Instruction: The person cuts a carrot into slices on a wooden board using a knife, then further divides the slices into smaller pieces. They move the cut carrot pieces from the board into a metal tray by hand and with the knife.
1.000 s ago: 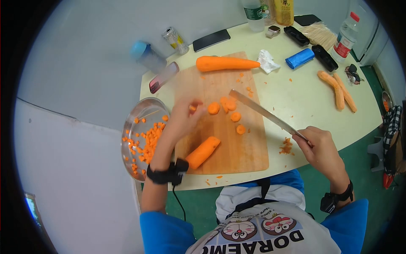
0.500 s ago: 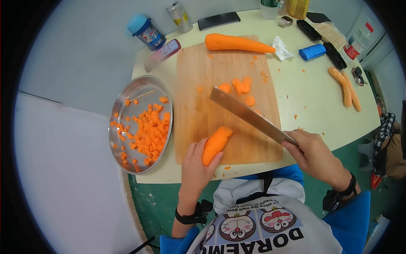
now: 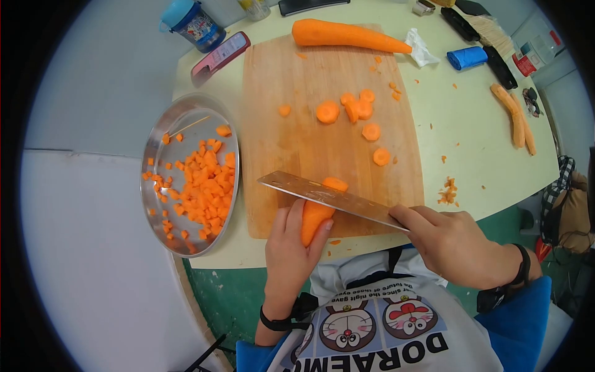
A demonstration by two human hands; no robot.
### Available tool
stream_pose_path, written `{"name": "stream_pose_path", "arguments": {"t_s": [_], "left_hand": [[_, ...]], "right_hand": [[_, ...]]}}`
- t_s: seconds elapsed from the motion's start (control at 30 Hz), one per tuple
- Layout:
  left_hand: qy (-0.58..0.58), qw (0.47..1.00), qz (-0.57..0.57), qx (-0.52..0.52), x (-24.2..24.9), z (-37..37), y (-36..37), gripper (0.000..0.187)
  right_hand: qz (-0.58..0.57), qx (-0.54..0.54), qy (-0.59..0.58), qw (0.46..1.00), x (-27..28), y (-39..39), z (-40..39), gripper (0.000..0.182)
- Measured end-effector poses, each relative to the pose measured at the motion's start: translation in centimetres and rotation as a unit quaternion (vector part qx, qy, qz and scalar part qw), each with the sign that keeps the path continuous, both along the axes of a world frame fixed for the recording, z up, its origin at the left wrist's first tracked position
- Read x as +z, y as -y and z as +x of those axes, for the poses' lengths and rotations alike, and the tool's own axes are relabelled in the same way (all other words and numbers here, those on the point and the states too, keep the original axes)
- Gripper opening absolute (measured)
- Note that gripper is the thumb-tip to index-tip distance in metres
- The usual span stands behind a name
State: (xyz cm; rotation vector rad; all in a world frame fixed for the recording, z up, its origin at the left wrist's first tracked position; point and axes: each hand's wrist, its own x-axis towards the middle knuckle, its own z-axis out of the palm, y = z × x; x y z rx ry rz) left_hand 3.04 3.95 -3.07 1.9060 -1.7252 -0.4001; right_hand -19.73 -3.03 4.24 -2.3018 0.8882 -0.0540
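My left hand (image 3: 292,245) is wrapped round a thick carrot piece (image 3: 315,223) at the near edge of the wooden cutting board (image 3: 279,136). In my right hand (image 3: 458,245) is the handle of a wide knife (image 3: 334,198). Its blade lies across the carrot piece, just beyond my left fingers; whether it has cut in, I cannot tell. Several carrot slices (image 3: 328,112) lie further up the board, and a long peeled carrot (image 3: 347,37) rests along its far edge. To the left, a round metal tray (image 3: 232,211) holds many carrot cubes (image 3: 207,186) and a thin stick.
Beyond the tray are a phone (image 3: 220,58) and a blue bottle (image 3: 197,28). On the right of the table are crumpled tissue (image 3: 421,48), a blue roll (image 3: 467,57), black objects (image 3: 499,67), two thin carrots (image 3: 513,118) and carrot scraps (image 3: 447,191).
The knife has moved left and down from above the board onto the carrot piece. My left hand still holds that piece. The view has shifted, so the table's far edge sits higher.
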Motion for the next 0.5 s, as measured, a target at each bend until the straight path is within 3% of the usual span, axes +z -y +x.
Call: {"name": "stream_pose_path", "arguments": {"t_s": [0.5], "left_hand": [[-0.004,1.0,0.006,-0.025,0.27,0.2,0.24,0.038]], "right_hand": [[-0.075,0.026,-0.003,0.997,0.34,-0.17,0.31,0.04]]}}
